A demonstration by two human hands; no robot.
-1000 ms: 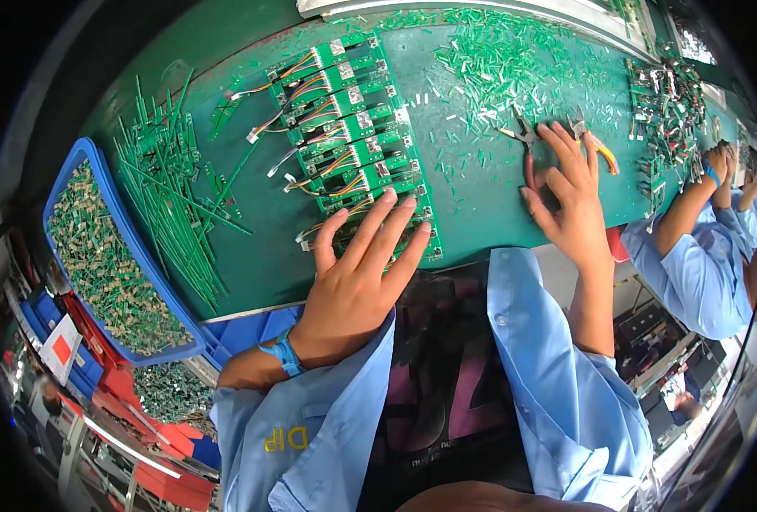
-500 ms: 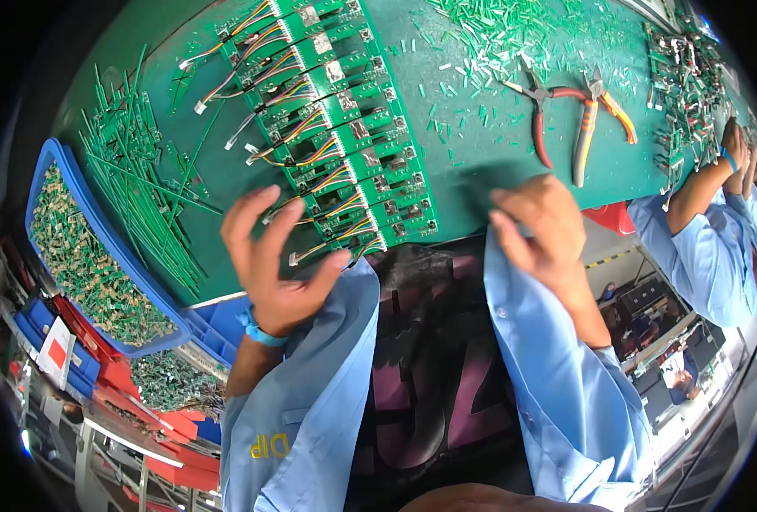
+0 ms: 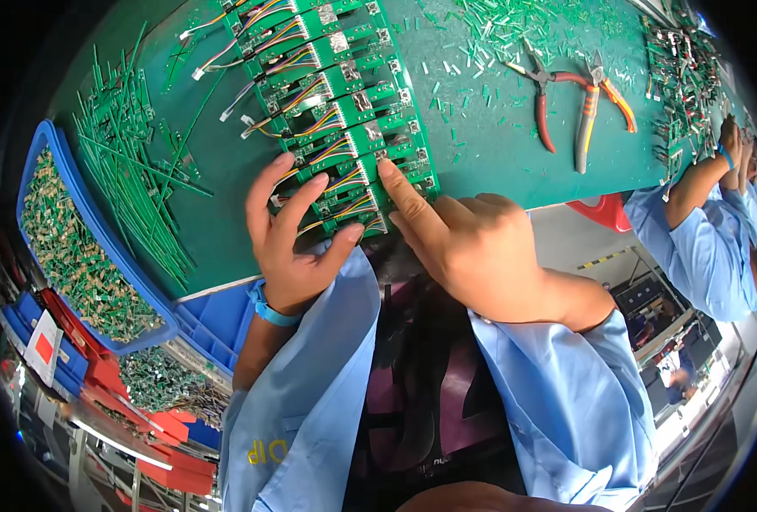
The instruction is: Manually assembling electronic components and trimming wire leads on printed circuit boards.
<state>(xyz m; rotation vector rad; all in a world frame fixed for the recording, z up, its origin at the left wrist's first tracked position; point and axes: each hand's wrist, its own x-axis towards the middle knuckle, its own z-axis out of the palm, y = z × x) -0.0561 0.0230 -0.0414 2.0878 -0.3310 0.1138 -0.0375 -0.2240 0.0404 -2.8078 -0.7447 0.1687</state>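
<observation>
Green circuit boards (image 3: 344,128), each with coloured wire leads, lie in row on green mat (image 3: 489,162), near its front edge. Left hand (image 3: 297,235) open, fingers spread flat on nearest boards. Right hand (image 3: 472,247) loosely curled, index finger pressing row's near end, gripping nothing. Red-handled pliers (image 3: 545,94) and orange-handled cutters (image 3: 596,102) lie well apart to right. Blue bin (image 3: 97,230) of small parts at left.

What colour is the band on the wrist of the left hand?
Blue. The wristband on the left hand shows best in the head view.
</observation>
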